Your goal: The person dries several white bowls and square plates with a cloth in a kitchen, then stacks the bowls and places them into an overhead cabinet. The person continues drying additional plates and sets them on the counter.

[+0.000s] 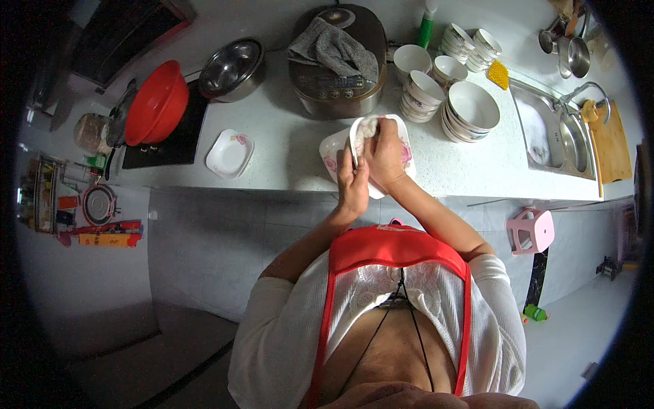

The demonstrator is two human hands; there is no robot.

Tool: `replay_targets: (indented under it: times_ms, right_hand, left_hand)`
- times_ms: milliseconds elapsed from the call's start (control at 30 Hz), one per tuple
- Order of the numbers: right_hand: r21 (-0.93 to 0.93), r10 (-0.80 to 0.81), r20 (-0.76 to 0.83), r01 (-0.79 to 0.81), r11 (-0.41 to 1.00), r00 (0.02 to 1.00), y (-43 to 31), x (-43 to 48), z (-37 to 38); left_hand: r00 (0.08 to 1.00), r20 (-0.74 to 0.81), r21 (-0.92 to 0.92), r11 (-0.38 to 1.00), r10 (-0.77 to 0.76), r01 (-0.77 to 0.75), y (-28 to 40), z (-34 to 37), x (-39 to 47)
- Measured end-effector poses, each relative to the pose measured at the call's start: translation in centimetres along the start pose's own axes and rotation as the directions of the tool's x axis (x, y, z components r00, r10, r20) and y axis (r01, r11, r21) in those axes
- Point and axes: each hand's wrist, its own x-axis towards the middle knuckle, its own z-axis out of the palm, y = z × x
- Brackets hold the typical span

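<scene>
Near the counter's front edge, my left hand (353,189) grips a white dish (353,137) by its rim, holding it tilted. My right hand (387,153) presses a pale, bunched cloth (367,129) against the inside of that dish, and its fingertips are partly hidden. Beneath and around both hands are more white dishes with pink flowers (405,148); how they overlap is hard to tell. A single square flowered dish (230,154) lies apart on the counter to the left.
A rice cooker (334,97) with a grey towel (332,48) stands behind my hands. To the right are stacked bowls (472,107), a yellow scrubber (498,75) and a sink (531,128). Leftward are a steel basin (232,69) and a red basin (158,105) above a black cooktop (173,153).
</scene>
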Motion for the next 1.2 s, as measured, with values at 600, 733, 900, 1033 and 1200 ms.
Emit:
replay_targets:
  times_ms: [600, 733, 900, 1033, 1200]
  right_hand:
    - [-0.192, -0.282, 0.201, 0.320, 0.928, 0.938, -2.4, 2.2, -2.8]
    - [0.143, -0.264, 0.315, 0.230, 0.963, 0.911, -3.9, 0.4, -1.8]
    - [0.278, -0.437, 0.577, 0.337, 0.900, 0.690, -2.9, -0.8, -4.2]
    - [-0.027, -0.523, 0.584, 0.659, 0.752, 0.621, -0.8, 0.2, -7.1]
    - [-0.385, -0.184, 0.213, 0.256, 0.887, 0.960, 3.5, 5.4, -10.9]
  left_hand:
    - [0.945, 0.175, -0.444, 0.834, -0.277, 0.327, -1.0, -3.0, 1.3]
    - [0.946, 0.223, -0.468, 0.825, -0.237, 0.317, -1.1, -4.4, 2.6]
    - [0.948, 0.225, -0.400, 0.866, -0.225, 0.300, -2.4, -6.2, 2.9]
    - [0.983, 0.123, -0.272, 0.948, -0.135, 0.164, 0.9, -5.1, 3.0]
    - [0.986, 0.120, -0.289, 0.946, -0.114, 0.144, 1.1, -6.7, 3.5]
